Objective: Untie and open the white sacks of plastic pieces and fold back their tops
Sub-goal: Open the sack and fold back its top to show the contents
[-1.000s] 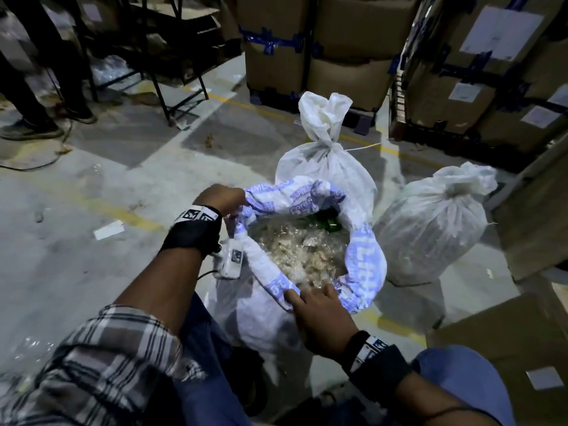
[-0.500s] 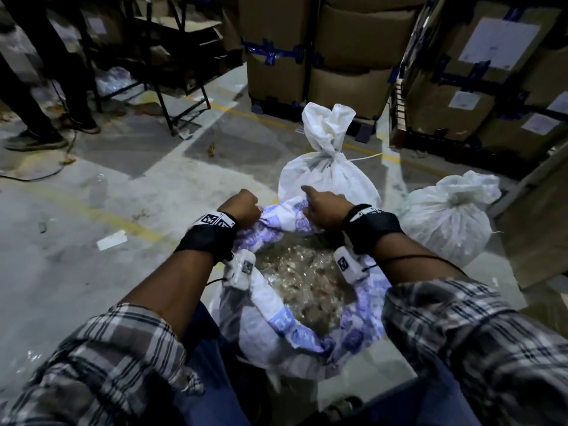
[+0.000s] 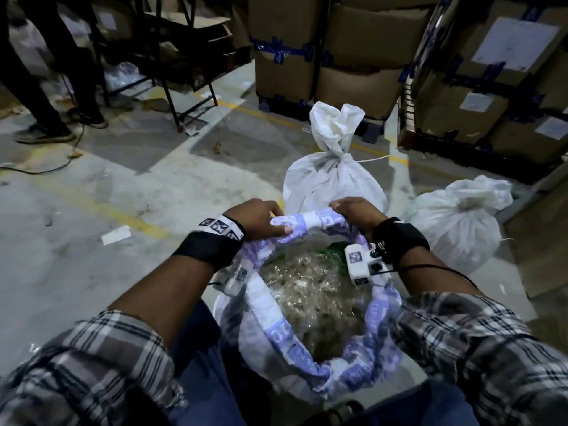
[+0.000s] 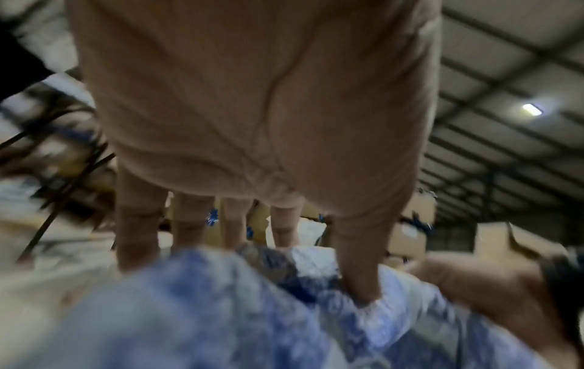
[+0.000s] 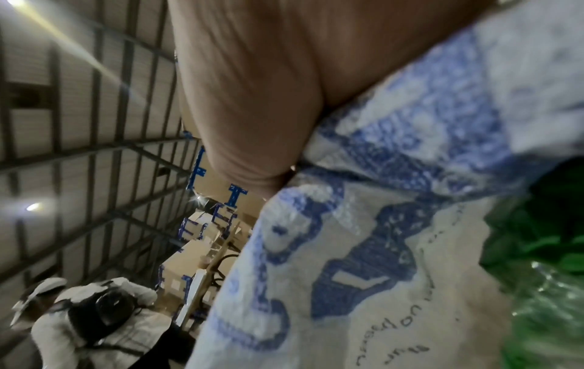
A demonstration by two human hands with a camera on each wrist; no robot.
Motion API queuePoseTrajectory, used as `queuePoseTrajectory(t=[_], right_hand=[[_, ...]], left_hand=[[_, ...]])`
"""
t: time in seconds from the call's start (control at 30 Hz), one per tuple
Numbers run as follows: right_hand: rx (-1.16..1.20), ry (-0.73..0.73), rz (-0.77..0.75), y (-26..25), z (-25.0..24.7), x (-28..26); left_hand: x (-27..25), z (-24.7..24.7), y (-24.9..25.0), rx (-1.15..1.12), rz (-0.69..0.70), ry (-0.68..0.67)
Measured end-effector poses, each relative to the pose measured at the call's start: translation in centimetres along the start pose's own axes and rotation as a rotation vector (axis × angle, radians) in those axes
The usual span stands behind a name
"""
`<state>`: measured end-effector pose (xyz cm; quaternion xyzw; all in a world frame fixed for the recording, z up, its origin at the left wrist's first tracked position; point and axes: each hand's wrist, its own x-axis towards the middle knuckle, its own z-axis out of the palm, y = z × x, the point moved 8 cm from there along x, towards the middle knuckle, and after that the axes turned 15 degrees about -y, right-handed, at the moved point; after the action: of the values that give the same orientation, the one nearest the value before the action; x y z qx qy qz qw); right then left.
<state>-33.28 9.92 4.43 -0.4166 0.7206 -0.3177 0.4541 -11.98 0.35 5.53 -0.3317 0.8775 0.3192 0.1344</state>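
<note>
On the left, the left hand point(image 3: 259, 218) grips the far rim of the open sack point(image 3: 276, 333), its fingers point(image 4: 139, 222) curled over the outside of the rolled blue-printed top and the thumb pressed down into the fabric on the inner side. The sack stands on the concrete floor point(image 3: 92, 241) between the person's knees, its top folded back into a thick collar around a mass of pale plastic pieces point(image 3: 313, 296), with something green at the far edge. Just right of it on the same far rim, the right hand point(image 3: 356, 215) clutches the collar, fingers wrapped over the fabric and closed on it; the wrist view shows the cloth bunched against the palm. Beyond the hands stands a tied white sack point(image 3: 332, 179), knotted at the neck. Farther right lies a second tied sack point(image 3: 455, 222), near stacked cardboard boxes point(image 3: 353, 56).
</note>
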Motion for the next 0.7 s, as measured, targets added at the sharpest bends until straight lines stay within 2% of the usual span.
queuePoseTrajectory(t=[0.03,0.07,0.1,0.17,0.27,0.33,0.4,0.5,0.57,0.63,0.67,0.7], right_hand=[[0.086,0.067,-0.042,0.1,-0.4,-0.5],[0.063,0.140,-0.077,0.0,-0.9,-1.2],[-0.066,0.200,-0.109,-0.4,-1.3,-1.7],[-0.513,0.240,-0.173,-1.7,-0.8,-3.2],[-1.049,0.158,-0.153,-2.1,2.9,-4.3],[-1.135,0.120,-0.084,-1.3,4.0,-3.7],[-1.002,0.113,-0.015,-0.5,3.6,-3.1],[-0.518,0.167,-0.008,0.5,1.6,-2.6],[-0.134,0.104,-0.041,1.2,1.5,-1.9],[0.176,-0.026,0.071,2.7,1.7,-1.0],[0.290,-0.079,0.142,3.4,1.9,-0.6],[0.347,-0.094,0.186,3.8,2.2,-0.4]], left_hand=[[0.2,0.2,0.3,0.061,0.002,0.004],[0.4,0.3,0.5,0.088,-0.006,0.009],[0.5,0.2,0.7,0.091,-0.018,0.016],[0.6,-0.3,0.6,0.017,-0.043,0.035],[0.5,-0.6,-0.4,-0.327,-0.070,0.013],[0.2,0.0,-0.7,-0.593,-0.067,-0.049],[-0.2,0.5,-0.9,-0.729,-0.071,-0.105],[-0.3,1.5,-1.8,-1.024,-0.097,-0.158],[-0.8,3.2,-2.5,-1.216,-0.162,-0.336],[-1.5,4.7,-2.9,-1.257,-0.199,-0.516],[-1.7,5.1,-2.9,-1.238,-0.196,-0.558],[-1.6,5.2,-3.1,-1.153,-0.188,-0.543]])
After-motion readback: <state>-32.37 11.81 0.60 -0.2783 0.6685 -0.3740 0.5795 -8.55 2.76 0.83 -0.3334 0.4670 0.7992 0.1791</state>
